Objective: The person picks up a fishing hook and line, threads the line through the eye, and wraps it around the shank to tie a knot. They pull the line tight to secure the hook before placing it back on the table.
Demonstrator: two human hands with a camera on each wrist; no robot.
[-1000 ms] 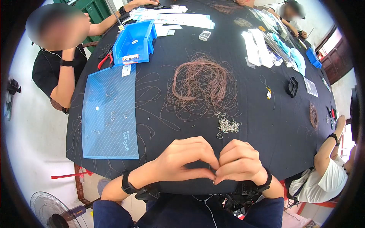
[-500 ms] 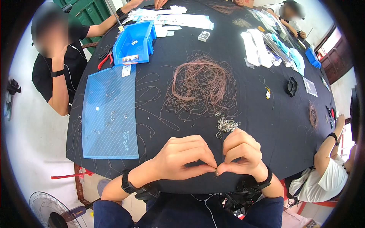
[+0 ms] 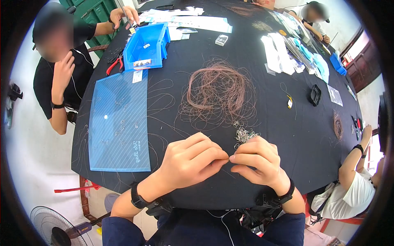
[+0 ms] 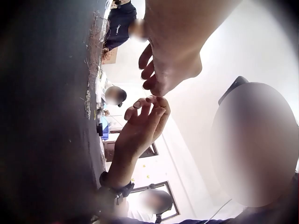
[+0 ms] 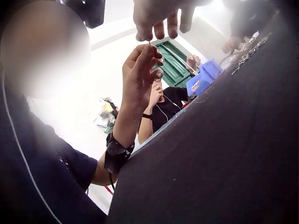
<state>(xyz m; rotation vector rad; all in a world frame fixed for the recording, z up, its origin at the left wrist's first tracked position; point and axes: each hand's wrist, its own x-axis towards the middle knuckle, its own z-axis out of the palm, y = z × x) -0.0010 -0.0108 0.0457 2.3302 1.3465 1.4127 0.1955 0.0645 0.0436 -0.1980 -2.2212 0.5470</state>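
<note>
My left hand [image 3: 191, 160] and right hand [image 3: 258, 162] meet fingertip to fingertip above the near table edge. The left thumb and forefinger pinch a thin strand [image 5: 149, 43], a sliver of which shows between the two hands in the right wrist view; its kind I cannot tell. The right fingertips hold it from the other side, the other fingers spread loosely. Just beyond the right hand lies a pile of small silvery hooks [image 3: 245, 135], partly covered by it. A large loose tangle of thin brown line [image 3: 219, 90] lies farther back.
At left is a blue striped file bag [image 3: 119, 123] with small hooks on it. Behind it stand a blue bin [image 3: 143, 47] and red-handled pliers [image 3: 115, 64]. White paper strips [image 3: 197, 22] lie at the back, a black tray [image 3: 315, 95] at right. Other people sit around the table.
Both hands have moved up and away from the body, toward the hook pile, fingertips still together. The right fingers have opened out somewhat. The person at left has reached a hand to the blue bin.
</note>
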